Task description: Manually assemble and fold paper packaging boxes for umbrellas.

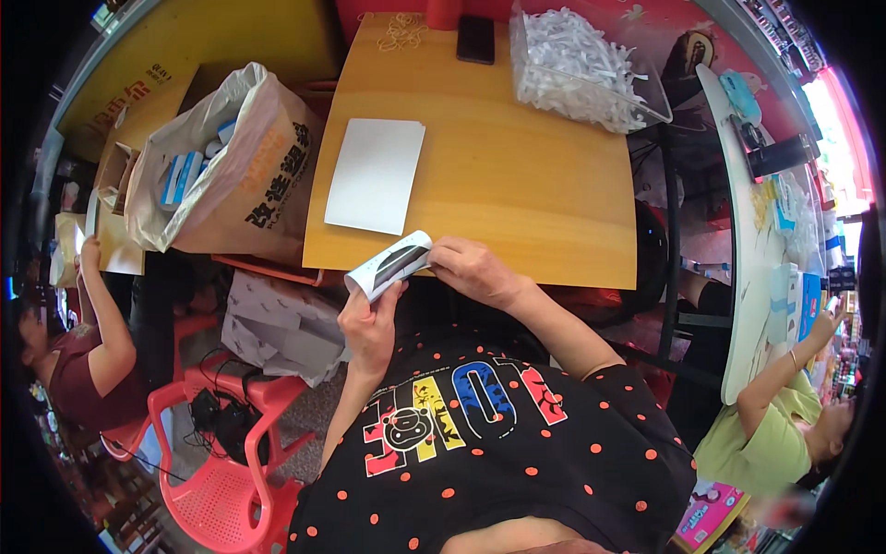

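Note:
Just off the near edge of the wooden table (pixel 517 203), I hold a curled printed sheet (pixel 380 266), white with a dark picture on it, rolled into a loose tube. My left hand (pixel 367 321) grips it from below, thumb against its lower side. The fingers of my right hand (pixel 475 270) are pinched on the sheet's right end. Beyond it on the table lies a stack of white sheets (pixel 375 175), touched by neither hand.
A clear bin (pixel 591 109) of white paper strips, a black phone (pixel 476 40) and rubber bands (pixel 401 32) are along the far side. Left stands a large sack (pixel 277 175) with blue-and-white packs, above a red chair (pixel 217 480). People work on both sides.

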Demonstrator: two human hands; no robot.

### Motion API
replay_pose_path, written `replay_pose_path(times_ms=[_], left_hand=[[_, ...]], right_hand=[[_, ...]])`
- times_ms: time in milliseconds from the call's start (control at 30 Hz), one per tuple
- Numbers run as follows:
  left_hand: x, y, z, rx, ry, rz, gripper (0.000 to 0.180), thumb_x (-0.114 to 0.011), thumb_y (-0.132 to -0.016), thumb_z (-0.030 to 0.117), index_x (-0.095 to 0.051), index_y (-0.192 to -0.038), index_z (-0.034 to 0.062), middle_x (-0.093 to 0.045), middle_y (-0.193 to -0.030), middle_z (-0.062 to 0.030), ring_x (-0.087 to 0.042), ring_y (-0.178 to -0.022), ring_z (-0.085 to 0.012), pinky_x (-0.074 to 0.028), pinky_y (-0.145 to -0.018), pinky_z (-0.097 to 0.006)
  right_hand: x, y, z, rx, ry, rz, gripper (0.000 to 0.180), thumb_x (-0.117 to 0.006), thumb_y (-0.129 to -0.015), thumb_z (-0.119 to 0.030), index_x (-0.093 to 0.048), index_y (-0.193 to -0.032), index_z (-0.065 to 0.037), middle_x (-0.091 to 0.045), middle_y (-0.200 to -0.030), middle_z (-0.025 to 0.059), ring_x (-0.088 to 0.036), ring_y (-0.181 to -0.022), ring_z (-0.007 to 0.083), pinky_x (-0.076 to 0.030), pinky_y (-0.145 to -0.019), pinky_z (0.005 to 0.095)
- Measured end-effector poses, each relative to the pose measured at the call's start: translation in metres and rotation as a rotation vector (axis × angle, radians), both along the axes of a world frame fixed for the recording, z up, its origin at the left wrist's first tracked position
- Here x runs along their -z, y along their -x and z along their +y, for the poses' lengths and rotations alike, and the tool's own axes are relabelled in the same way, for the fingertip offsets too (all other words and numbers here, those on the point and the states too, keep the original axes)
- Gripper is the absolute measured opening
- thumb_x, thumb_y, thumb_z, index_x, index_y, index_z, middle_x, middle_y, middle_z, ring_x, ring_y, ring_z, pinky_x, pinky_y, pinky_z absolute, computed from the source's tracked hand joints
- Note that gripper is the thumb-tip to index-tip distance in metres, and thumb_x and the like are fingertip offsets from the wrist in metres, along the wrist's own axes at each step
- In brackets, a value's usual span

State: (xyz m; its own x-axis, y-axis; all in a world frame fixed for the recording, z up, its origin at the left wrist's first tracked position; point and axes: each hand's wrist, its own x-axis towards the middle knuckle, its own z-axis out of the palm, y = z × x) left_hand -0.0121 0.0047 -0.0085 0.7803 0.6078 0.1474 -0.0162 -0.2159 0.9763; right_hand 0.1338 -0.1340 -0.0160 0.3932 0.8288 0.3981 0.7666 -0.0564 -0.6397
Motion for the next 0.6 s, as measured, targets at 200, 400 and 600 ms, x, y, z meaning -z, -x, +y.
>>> replay_pose_path(times_ms=[200,400,600], left_hand=[[-0.007,-0.001,0.000,0.002,-0.039,-0.002,0.019,-0.059,-0.088,-0.004,-0.062,-0.107,-0.0092,-0.067,-0.098,-0.0124,-0.067,-0.082,-0.0183,-0.057,-0.073,-0.029],[-0.008,-0.003,0.002,0.019,-0.058,-0.005,0.020,-0.059,-0.088,-0.005,-0.061,-0.107,-0.0097,-0.067,-0.098,-0.0125,-0.067,-0.082,-0.0178,-0.058,-0.073,-0.029],[-0.011,-0.013,0.001,-0.053,-0.054,-0.078,0.017,-0.064,-0.085,-0.001,-0.065,-0.101,-0.0064,-0.069,-0.089,-0.0134,-0.069,-0.077,-0.0183,-0.055,-0.067,-0.029]], right_hand=[[-0.004,0.001,0.003,0.007,-0.067,-0.048,0.012,-0.064,-0.080,-0.002,-0.053,-0.086,-0.003,-0.057,-0.086,0.0117,-0.060,-0.079,0.0309,-0.049,-0.068,0.0387],[-0.006,-0.003,0.001,0.005,-0.028,-0.086,0.015,-0.066,-0.079,-0.001,-0.057,-0.090,-0.004,-0.061,-0.090,0.0104,-0.062,-0.082,0.0290,-0.051,-0.070,0.0351],[-0.014,-0.008,0.002,-0.019,-0.042,-0.069,0.015,-0.062,-0.080,0.000,-0.053,-0.091,-0.003,-0.055,-0.085,0.0123,-0.058,-0.078,0.0308,-0.048,-0.067,0.0377]])
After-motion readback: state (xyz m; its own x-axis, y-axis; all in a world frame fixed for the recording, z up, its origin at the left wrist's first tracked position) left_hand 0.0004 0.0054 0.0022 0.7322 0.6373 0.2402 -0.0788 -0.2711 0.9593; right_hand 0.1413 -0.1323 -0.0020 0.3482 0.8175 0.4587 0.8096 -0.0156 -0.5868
